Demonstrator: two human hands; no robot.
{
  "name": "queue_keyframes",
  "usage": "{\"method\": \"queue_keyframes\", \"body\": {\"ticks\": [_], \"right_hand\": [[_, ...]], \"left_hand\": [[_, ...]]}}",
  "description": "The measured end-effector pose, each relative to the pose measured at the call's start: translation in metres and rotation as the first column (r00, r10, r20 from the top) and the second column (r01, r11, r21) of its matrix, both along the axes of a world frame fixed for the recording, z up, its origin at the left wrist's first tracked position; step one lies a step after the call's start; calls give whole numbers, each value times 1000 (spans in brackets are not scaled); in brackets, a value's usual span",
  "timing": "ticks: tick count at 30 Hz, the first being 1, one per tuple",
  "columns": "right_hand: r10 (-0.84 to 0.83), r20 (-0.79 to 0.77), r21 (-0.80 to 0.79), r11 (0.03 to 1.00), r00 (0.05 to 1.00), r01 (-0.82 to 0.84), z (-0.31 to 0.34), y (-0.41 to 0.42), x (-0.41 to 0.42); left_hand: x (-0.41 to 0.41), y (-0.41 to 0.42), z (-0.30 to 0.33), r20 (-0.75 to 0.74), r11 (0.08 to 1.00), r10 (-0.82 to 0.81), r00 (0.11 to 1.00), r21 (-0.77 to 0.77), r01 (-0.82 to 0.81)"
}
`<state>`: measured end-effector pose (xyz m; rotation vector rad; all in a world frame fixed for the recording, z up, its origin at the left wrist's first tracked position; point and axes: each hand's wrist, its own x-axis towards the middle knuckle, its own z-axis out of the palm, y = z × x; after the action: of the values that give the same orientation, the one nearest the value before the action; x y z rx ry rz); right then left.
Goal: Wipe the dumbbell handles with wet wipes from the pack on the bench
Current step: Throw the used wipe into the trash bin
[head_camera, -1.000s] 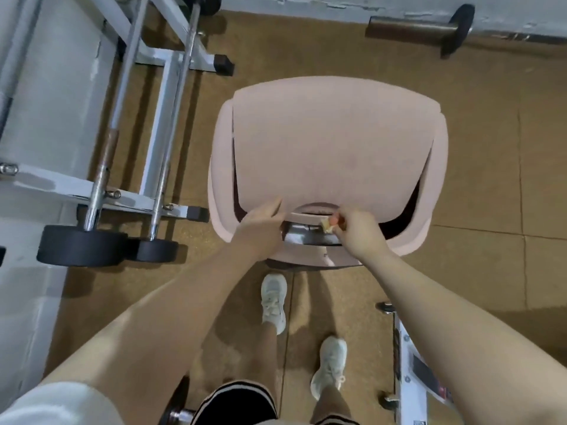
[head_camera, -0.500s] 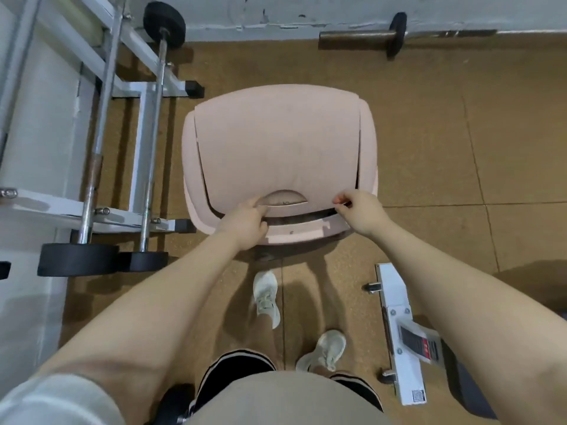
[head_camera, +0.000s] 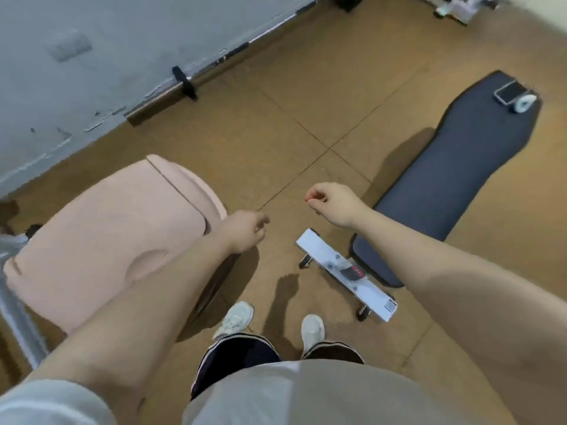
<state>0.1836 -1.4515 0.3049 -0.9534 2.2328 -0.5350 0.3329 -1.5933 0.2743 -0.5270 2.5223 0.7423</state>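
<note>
Pack [head_camera: 511, 94] lies well beyond both hands [head_camera: 245, 230] [head_camera: 333, 202] (loosely curled, holding nothing).

One head camera is looking steeply down from standing height, facing the floor [head_camera: 306, 96], with the wall [head_camera: 92, 41] lying beyond.

A: Where's the bin [head_camera: 107, 237]?
B: On the floor at the left, near the wall [head_camera: 92, 56], lid down. The left hand [head_camera: 245, 231] hangs just past its right edge.
A: And the bench [head_camera: 454, 176]?
B: Right side, running away from the person. A wipe pack [head_camera: 511, 92] lies on its far end.
A: Between them?
B: The bench's foot bar [head_camera: 343, 271], with the right hand [head_camera: 331, 204] above it. A barbell [head_camera: 184, 84] lies along the wall behind.
</note>
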Motion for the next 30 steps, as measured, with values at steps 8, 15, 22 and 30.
{"method": "queue_keyframes", "body": {"ticks": [8,15,22,30], "right_hand": [[-578,-172,134,788,798,600,9,161,37],[-983,-88,59,154,159,986,19,310,158],[-954,-89,20,-291,-288,957,-5,444,264],[-889,123,65,-436,-440,898,-21,638,305]], "left_hand": [[-125,77,38,-152,825,-565,811,-92,558],[-129,255,48,-236,430,-877,417,0,903],[-64,427,16,-63,12,-998,20,120,993],[-50,651,12,-57,-103,-993,-103,-2,995]]}}
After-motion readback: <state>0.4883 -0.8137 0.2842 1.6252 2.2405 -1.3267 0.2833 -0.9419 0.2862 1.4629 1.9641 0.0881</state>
